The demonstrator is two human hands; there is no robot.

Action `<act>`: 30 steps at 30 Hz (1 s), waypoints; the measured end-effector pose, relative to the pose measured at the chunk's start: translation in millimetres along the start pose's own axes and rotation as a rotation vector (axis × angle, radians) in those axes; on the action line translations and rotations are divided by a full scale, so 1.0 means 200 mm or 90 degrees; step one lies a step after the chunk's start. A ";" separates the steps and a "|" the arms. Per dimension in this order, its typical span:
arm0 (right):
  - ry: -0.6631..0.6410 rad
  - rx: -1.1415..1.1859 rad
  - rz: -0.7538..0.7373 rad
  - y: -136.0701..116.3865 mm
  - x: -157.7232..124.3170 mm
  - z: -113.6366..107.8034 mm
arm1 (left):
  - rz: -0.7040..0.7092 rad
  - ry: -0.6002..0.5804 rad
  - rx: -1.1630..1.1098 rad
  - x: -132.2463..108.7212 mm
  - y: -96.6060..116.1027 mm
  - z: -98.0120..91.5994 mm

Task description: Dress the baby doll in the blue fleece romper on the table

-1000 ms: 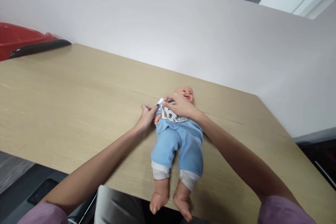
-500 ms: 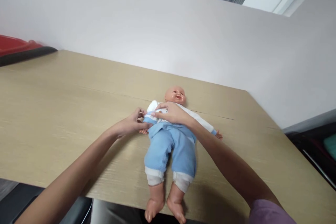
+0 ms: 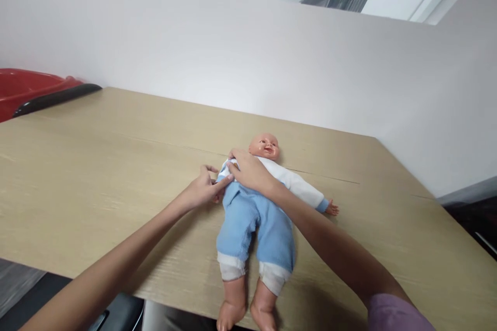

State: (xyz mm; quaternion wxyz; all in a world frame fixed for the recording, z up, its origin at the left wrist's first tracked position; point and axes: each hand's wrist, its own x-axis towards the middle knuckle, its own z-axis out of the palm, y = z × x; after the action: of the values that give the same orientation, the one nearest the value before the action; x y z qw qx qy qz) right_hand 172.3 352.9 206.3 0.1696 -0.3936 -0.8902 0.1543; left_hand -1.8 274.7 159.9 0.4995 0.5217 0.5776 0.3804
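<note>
Two hands on the doll (image 3: 254, 227) here, and both at the same side of it. It lies on its back on the table (image 3: 135, 186), bald head (image 3: 264, 146) towards the wall (image 3: 194, 51), feet at the near edge, blue trousers on.

The left hand (image 3: 205, 186) is at the near-side sleeve (image 3: 224, 171) — thumb laid across by the blue cuff, forefinger bent above it, a gap between the two. Whether they pinch the cloth, I cannot tell from here. Over comes the right arm, and its hand (image 3: 250, 168) rests across the doll's chest, fingers curved, tips beside that same sleeve; thumb and forefinger sit close together, but whether fabric is caught between them is hidden.

Over on the other side, the long white sleeve (image 3: 303, 189) lies straight, the little plastic hand (image 3: 333, 208) clear of its cuff. So the step in hand looks like adjusting the sleeve on the left — a judgement, that, since the fingers cover much of it. The next move seems to call for a sure hold on the cuff from the left hand, with the right steadying the body so the doll does not slide along.
</note>
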 end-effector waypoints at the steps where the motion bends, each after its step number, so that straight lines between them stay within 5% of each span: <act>1: -0.015 0.001 0.013 0.00 0.01 -0.01 | -0.001 0.020 0.000 0.00 -0.01 0.01; 6: -0.066 -0.068 0.066 -0.03 0.05 -0.04 | 0.150 0.064 0.227 -0.08 -0.02 0.04; 12: -0.032 -0.151 0.143 -0.03 0.08 -0.04 | 0.357 0.083 0.529 -0.15 -0.03 0.01; 17: -0.013 -0.218 0.222 0.02 0.10 -0.07 | 0.308 0.066 0.577 -0.17 -0.09 -0.11; 26: -0.024 -0.228 0.269 0.09 0.02 -0.18 | 0.061 0.042 0.303 -0.13 -0.16 -0.28; 30: -0.037 -0.217 0.271 0.16 -0.06 -0.24 | 0.028 0.019 0.222 -0.07 -0.16 -0.34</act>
State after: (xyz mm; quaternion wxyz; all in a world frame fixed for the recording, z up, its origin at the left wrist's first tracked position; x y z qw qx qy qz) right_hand 220.8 371.3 234.9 0.0389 -0.5900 -0.8051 0.0461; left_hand -74.9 262.0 145.7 0.3844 0.6073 0.6307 0.2926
